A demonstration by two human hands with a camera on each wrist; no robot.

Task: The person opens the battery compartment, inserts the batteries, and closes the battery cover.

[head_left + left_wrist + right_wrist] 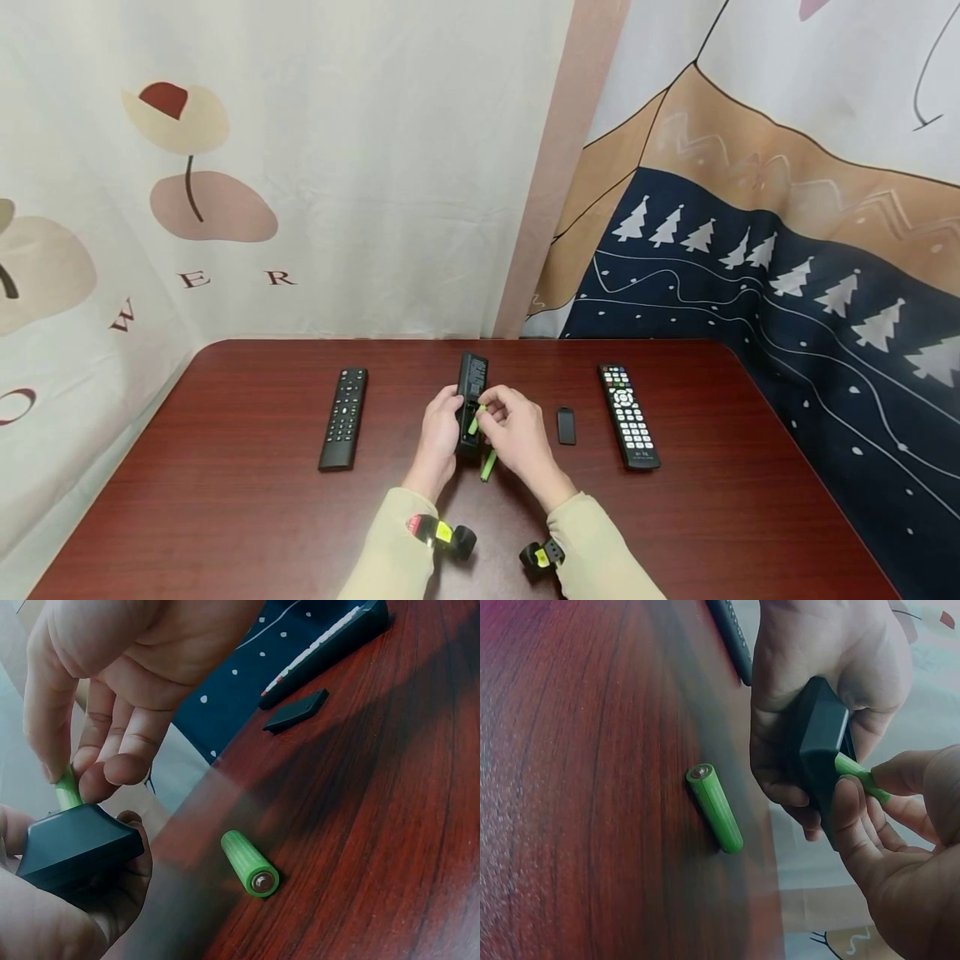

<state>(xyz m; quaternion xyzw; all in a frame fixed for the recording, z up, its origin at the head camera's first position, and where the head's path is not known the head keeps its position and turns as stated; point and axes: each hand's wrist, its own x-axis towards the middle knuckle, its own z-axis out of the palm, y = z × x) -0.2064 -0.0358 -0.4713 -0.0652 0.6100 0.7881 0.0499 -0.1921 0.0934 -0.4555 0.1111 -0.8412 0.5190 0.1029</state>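
Note:
My left hand (437,433) grips a black remote control (472,379) whose back faces up, its battery compartment uncovered. Between thumb and fingers, my right hand (519,435) pinches a green battery (862,777) that sits tilted, one end in the remote's compartment and the other sticking out. A second green battery (250,862) lies on the table below the remote, touched by neither hand. To the right of my right hand lies a small black battery cover (566,426). How deep the pinched battery sits is hidden by fingers and the remote's body.
On the left of the dark red wooden table (247,500) lies a black remote control (343,419), buttons up. Another black remote with white buttons (628,417) lies on the right, beyond the battery cover. Printed curtains (390,167) hang behind the table and along its sides.

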